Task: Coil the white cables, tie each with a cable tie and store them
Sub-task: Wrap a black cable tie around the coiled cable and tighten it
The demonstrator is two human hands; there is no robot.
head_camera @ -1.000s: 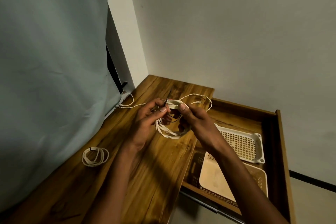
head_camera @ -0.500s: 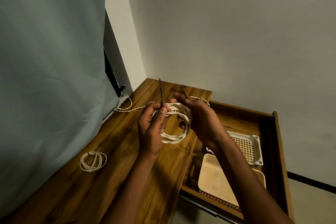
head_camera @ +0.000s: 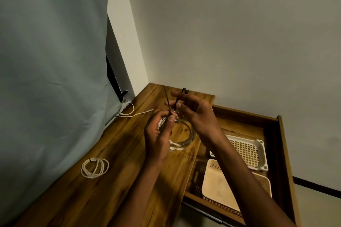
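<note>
Head view, left to right. A tied coil (head_camera: 95, 168) lies flat on the bench (head_camera: 114, 186) near the grey curtain (head_camera: 51, 61), a dark tie round its top. Judged done, waiting to be stored. Further back a loose white cable (head_camera: 136, 114) trails from the curtain's edge toward the hands.

Left hand (head_camera: 159, 134), fingers curled: thumb and forefinger pinch the top of the cable coil (head_camera: 184, 142) together with the long black cable tie (head_camera: 167, 100), whose tail sticks up. The coil hangs from the grip just above the bench, somewhat blurred.

Right hand (head_camera: 196, 114), fingers bent, pinches the tie's other end, which shows above the knuckles.

Step in hand, as I read it: tying the second coil. Next move calls for threading the tail through the tie's head and pulling snug without letting the loops spring loose.

Right of the bench, an open drawer (head_camera: 282, 153) holds a white mesh tray (head_camera: 263, 160) and a cream basket (head_camera: 219, 186), likely storage.

No brands, labels or writing legible anywhere.
</note>
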